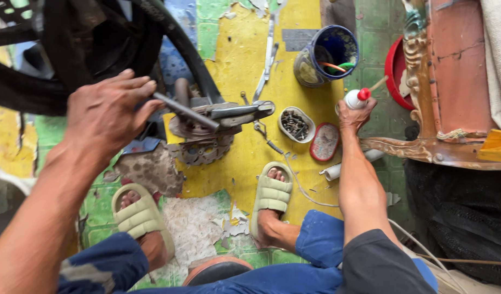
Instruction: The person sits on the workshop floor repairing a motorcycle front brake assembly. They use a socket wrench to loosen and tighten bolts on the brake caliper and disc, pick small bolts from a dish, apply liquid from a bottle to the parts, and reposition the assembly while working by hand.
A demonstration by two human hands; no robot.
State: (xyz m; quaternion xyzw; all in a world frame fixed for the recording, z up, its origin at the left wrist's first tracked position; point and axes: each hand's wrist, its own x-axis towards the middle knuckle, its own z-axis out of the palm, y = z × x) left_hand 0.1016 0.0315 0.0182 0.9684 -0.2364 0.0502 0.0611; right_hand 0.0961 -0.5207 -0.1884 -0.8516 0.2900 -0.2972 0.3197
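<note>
Left hand (106, 111): closed around a grey metal bar (185, 111) at the left side of the floor, levering it toward the wheel hub (204, 122).
Wheel hub: lies on the peeling yellow floor (245, 158) under a black tyre (22, 92), with a toothed sprocket (201, 151) below it; it looks partly taken apart.
Loose parts: a small oval dish of screws (295, 124) and a red lid (324, 141) sit right of the hub, a blue can (328, 54) toward the far edge.
Right hand (355, 115): wrapped around a white spray bottle with a red nozzle (356, 99), held away from the hub.
Progress: judged mid-way; spraying not yet begun, the hub yet to be put back together.
</note>
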